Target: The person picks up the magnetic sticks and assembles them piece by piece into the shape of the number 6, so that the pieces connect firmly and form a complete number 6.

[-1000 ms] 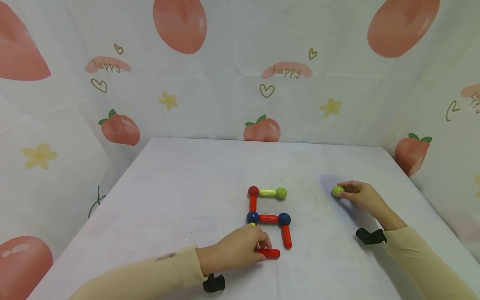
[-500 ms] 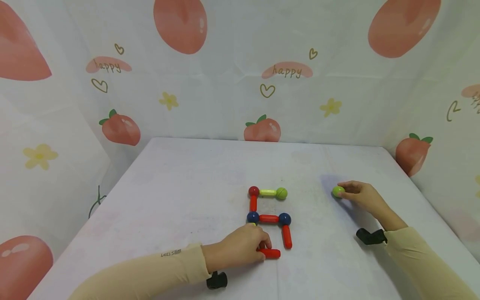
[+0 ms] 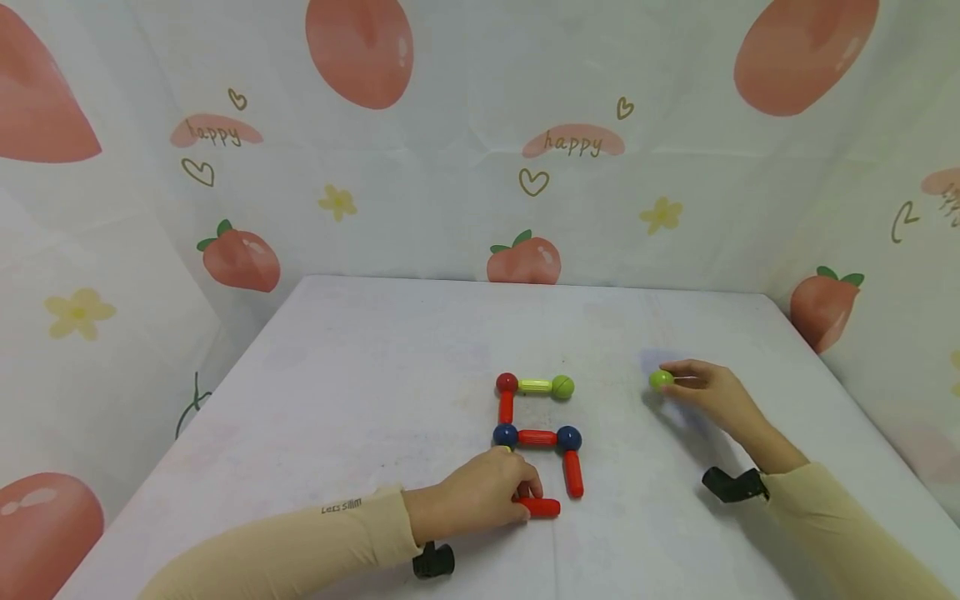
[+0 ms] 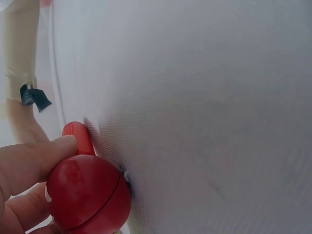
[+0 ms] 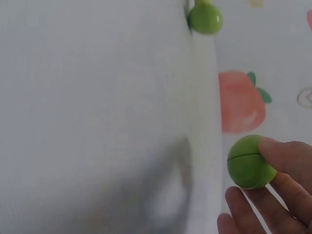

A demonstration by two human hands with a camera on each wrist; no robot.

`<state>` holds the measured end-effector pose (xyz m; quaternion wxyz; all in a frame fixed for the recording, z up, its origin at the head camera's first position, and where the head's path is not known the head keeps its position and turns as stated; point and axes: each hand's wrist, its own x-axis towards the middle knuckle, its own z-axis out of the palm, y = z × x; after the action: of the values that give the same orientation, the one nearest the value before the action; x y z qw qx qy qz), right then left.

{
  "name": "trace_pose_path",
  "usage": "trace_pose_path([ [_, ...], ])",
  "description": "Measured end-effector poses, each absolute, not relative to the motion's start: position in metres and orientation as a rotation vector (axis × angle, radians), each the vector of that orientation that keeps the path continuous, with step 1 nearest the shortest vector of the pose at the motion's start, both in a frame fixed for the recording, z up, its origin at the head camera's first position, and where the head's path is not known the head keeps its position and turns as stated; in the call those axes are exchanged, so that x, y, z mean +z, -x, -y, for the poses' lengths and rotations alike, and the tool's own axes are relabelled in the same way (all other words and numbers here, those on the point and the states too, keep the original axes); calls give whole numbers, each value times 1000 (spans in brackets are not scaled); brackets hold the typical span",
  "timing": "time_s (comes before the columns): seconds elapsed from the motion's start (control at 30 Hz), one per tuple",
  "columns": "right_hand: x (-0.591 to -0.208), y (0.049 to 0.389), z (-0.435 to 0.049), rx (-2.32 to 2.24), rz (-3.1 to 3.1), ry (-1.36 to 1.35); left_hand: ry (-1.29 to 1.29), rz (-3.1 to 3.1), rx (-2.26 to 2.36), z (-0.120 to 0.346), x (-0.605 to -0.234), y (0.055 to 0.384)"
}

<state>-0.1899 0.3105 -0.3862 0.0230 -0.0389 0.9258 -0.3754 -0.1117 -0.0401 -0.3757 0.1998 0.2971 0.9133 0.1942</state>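
Note:
In the head view my left hand (image 3: 480, 496) holds a red ball-and-rod piece on the table. The left wrist view shows its red ball (image 4: 90, 195) beside the fingers and a digit on the short red rod (image 4: 78, 136). Off to the right, my right hand (image 3: 723, 404) pinches a green ball (image 3: 661, 381) between thumb and fingers, just above the table. Between the hands lies a joined frame: a red ball (image 3: 507, 383), a yellow-green rod (image 3: 535, 386), another green ball (image 3: 562, 387), two blue balls (image 3: 569, 437) and red rods (image 3: 537, 437). My left hand partly hides a yellow piece below one blue ball.
The white table (image 3: 375, 358) meets a printed cloth backdrop (image 3: 450, 167) at its far edge. Black camera mounts (image 3: 731, 485) hang at both wrists. A thin dark cord (image 3: 193, 404) shows beyond the table's left edge.
My right hand has moved slightly left with the green ball, raising it a little off the table. My left hand shifted slightly right earlier and now stays still.

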Motion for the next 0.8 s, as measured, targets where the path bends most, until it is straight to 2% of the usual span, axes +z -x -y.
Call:
trace_pose_path([
  [0.43,-367,157,-253,-1342,-2725,327,-819,-2551,547,41,-375,112],
  [0.8,-371,131,-225,-1368,-2518,469,-807,-2532,557,40,-373,112],
])
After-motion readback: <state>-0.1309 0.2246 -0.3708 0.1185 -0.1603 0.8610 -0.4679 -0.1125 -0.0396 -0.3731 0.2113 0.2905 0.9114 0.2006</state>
